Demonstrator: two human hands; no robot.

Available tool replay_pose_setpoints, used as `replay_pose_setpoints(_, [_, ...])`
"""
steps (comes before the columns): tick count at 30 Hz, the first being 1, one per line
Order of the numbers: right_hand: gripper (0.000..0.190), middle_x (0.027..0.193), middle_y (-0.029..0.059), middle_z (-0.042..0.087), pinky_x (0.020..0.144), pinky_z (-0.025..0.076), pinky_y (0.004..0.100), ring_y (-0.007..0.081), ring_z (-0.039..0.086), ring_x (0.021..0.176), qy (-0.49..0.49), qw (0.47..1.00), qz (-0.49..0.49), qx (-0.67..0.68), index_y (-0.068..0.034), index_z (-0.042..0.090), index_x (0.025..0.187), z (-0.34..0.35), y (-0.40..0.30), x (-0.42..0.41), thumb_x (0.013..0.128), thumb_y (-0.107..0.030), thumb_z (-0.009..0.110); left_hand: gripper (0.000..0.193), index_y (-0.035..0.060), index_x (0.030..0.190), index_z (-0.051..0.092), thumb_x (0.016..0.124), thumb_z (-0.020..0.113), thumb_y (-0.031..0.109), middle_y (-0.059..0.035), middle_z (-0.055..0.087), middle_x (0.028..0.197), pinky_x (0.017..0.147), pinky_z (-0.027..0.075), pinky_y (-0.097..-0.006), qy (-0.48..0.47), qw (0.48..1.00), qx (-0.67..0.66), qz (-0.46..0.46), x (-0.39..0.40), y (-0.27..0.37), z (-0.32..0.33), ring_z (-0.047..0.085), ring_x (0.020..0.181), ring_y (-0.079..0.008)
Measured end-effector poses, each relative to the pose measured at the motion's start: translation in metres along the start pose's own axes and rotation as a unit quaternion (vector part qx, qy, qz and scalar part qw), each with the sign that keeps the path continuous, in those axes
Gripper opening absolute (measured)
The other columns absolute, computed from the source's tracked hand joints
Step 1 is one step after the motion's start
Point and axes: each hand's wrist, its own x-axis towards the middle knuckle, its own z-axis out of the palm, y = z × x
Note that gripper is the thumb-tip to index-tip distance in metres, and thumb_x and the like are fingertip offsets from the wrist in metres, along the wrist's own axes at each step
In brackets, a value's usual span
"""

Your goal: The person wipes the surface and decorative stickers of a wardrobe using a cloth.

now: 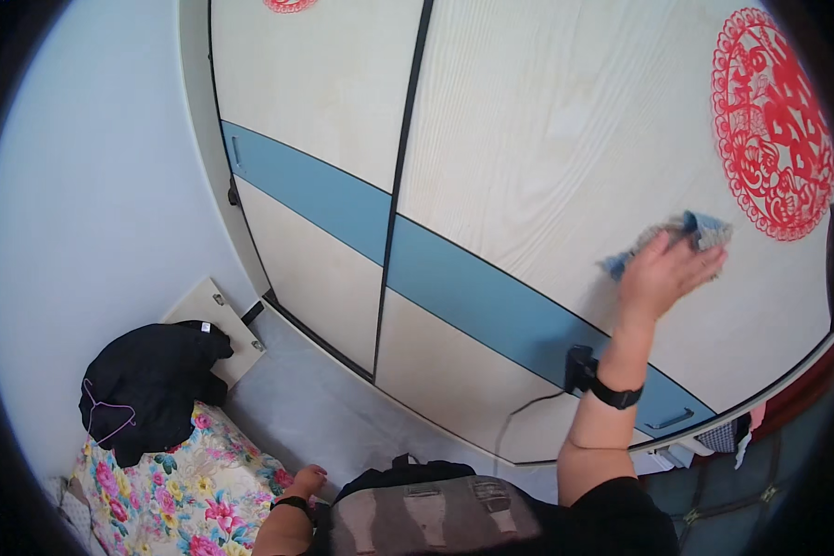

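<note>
My right hand (653, 281) presses a grey and blue cloth (707, 229) against the pale wood-grain panel of a sliding wardrobe door (528, 139). The fingers lie spread over the cloth, and its ends stick out on both sides. To the upper right of that hand is a large oval red paper-cut (775, 128) stuck on the panel. Low beside my body hangs my left hand (309, 479), next to a bed with a floral cover (201, 507). Its fingers look loosely curled and partly hidden, with nothing visible in them.
A blue band (472, 278) crosses the doors, with a metal handle (671, 419) at its right end. Black clothing (153, 389) with a purple hanger (111, 410) lies on the bed, before a leaning hinged board (215, 299). A cable (518, 411) runs from a device on my right forearm.
</note>
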Motion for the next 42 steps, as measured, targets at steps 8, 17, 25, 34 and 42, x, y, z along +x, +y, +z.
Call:
replay_pose_setpoints(8, [0.042,0.135,0.0003,0.036,0.102,0.022,0.0411,0.0218,0.032,0.123,-0.226,0.923,-0.266,0.164,-0.008,0.05,0.12,0.013,-0.139,-0.097,0.078,-0.014,0.046,0.024,0.0106,0.094,0.064,0.073,0.057,0.018,-0.0129,0.064,0.086,0.075,0.049,-0.0344,0.131,0.964,0.198,0.116,0.028,-0.061,0.011,0.062,0.082,-0.026])
replay_pose_setpoints(17, [0.039,0.137,-0.0014,0.035,0.1,0.021,0.0387,0.021,0.031,0.124,-0.241,0.938,-0.201,0.147,-0.013,0.053,0.117,0.01,-0.102,-0.15,0.078,-0.018,0.05,0.022,0.005,0.088,0.063,0.076,0.052,0.02,-0.0129,0.064,0.08,0.069,0.05,-0.036,0.055,0.99,0.1,0.084,0.021,-0.057,-0.008,0.063,0.075,-0.0251])
replay_pose_setpoints(25, [0.028,0.136,0.0079,0.033,0.093,0.026,0.0541,0.039,0.025,0.124,-0.249,0.949,-0.122,0.148,-0.012,0.063,0.096,0.019,-0.165,-0.142,0.072,-0.027,0.062,0.015,-0.0004,0.083,0.06,0.078,0.05,0.009,-0.011,0.062,0.073,0.056,0.048,-0.0331,0.058,0.984,-0.089,0.145,0.1,0.026,-0.182,0.059,0.063,-0.0207])
replay_pose_setpoints(34, [0.04,0.134,0.0092,0.035,0.099,0.026,0.0503,0.0417,0.028,0.123,-0.26,0.964,-0.002,0.052,-0.01,0.056,0.11,-0.003,-0.129,-0.145,0.072,-0.021,0.062,0.01,0.0002,0.092,0.054,0.083,0.052,0.003,-0.0076,0.059,0.077,0.06,0.047,-0.0251,0.026,0.89,-0.08,0.448,0.1,0.324,-0.24,0.056,0.066,-0.0125])
replay_pose_setpoints(42, [0.032,0.134,0.013,0.034,0.095,0.029,0.0543,0.044,0.026,0.122,-0.262,0.962,0.056,0.052,-0.012,0.059,0.098,-0.004,-0.175,-0.137,0.066,-0.013,0.062,0.036,0.0018,0.114,0.045,0.08,0.053,-0.001,-0.0099,0.053,0.095,0.064,0.046,-0.0274,0.025,0.796,-0.005,0.604,0.001,0.45,-0.198,0.055,0.075,-0.0151])
